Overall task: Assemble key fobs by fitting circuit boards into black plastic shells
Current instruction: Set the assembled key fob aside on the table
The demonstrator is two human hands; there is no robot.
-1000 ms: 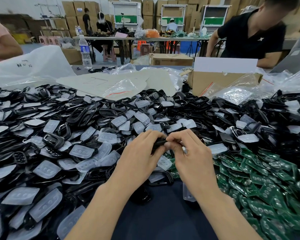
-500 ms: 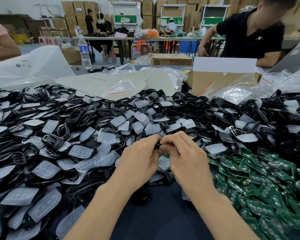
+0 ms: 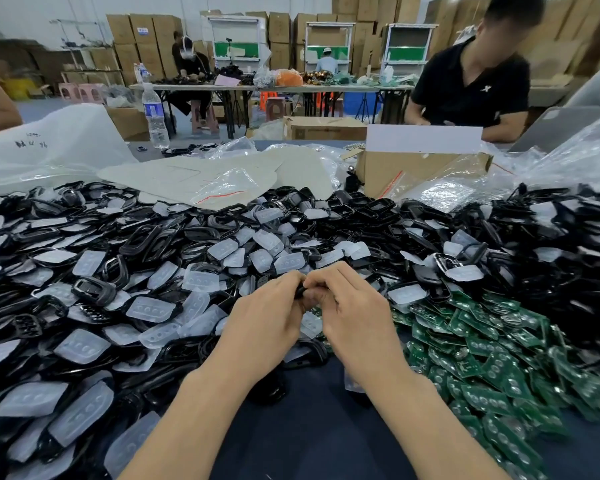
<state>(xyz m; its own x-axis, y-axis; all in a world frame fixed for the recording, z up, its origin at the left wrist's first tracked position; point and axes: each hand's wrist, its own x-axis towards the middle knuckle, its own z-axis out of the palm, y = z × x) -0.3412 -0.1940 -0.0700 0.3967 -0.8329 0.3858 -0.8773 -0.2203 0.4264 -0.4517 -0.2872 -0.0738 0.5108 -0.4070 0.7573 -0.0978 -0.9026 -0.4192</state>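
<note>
Head view: the black shell [image 3: 300, 292] is pinched between the left hand [image 3: 264, 317] and right hand [image 3: 354, 313], which have been drawn closer than a second earlier, almost hiding it; board seating is judged under way. Spare circuit boards [image 3: 482, 348] lie right of the right hand.

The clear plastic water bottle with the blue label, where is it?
The clear plastic water bottle stands upright at the head view's upper left, near the far edge of the dark table, just right of the big white plastic bag.
</note>
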